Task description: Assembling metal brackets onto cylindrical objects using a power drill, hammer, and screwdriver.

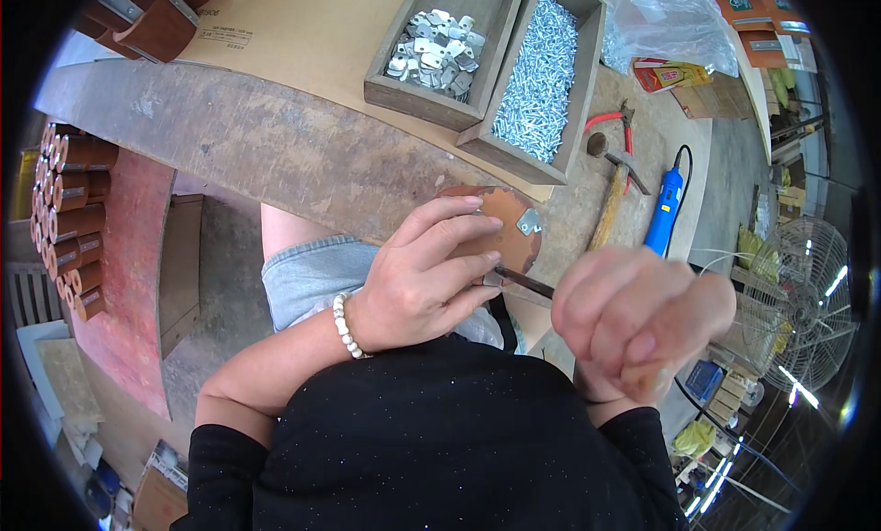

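The bench [229,109] is being crowded by 2 wooden trays [418,107], far reach being blocked. By the half-curled left hand [427,274], a brown piece [514,246] is being held at the near edge; that hand could be jabbed if the dark rod [528,282], apparently being gripped by the fisted right hand [642,320], is being angled badly. Rightward space is being taken by a blue power tool [663,214] and a hammer [607,210]. A small metal plate [529,221] is being borne by the piece.

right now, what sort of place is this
Probably a hand-assembly workshop: silver fasteners fill a wooden tray, a hammer lies on the worktable, and similar brown pieces are grouped at the left.
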A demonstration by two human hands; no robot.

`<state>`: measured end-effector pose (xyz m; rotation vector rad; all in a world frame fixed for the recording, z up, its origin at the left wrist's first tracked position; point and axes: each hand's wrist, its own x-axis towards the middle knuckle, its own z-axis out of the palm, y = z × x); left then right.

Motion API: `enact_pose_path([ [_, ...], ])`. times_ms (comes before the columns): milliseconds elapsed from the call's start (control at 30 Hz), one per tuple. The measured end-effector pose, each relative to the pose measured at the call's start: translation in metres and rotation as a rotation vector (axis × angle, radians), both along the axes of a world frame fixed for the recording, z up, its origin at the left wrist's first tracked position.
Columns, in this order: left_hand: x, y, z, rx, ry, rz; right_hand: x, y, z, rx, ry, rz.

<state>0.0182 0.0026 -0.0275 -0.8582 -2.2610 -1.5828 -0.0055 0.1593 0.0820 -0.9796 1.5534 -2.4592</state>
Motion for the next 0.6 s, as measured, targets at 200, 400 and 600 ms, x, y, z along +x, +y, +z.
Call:
enact_pose_path([
  [200, 0.001, 0.0, 0.011, -0.046, 0.022, 0.006, -0.012, 0.005, 0.007, 0.07, -0.201, 0.042],
  [400, 0.0, 0.004, 0.012, -0.102, 0.078, 0.047, -0.016, 0.011, -0.004, 0.157, -0.011, 0.07],
  [600, 0.002, 0.003, 0.008, -0.098, 0.07, 0.034, -0.015, 0.026, -0.016, -0.221, -0.091, -0.052],
])
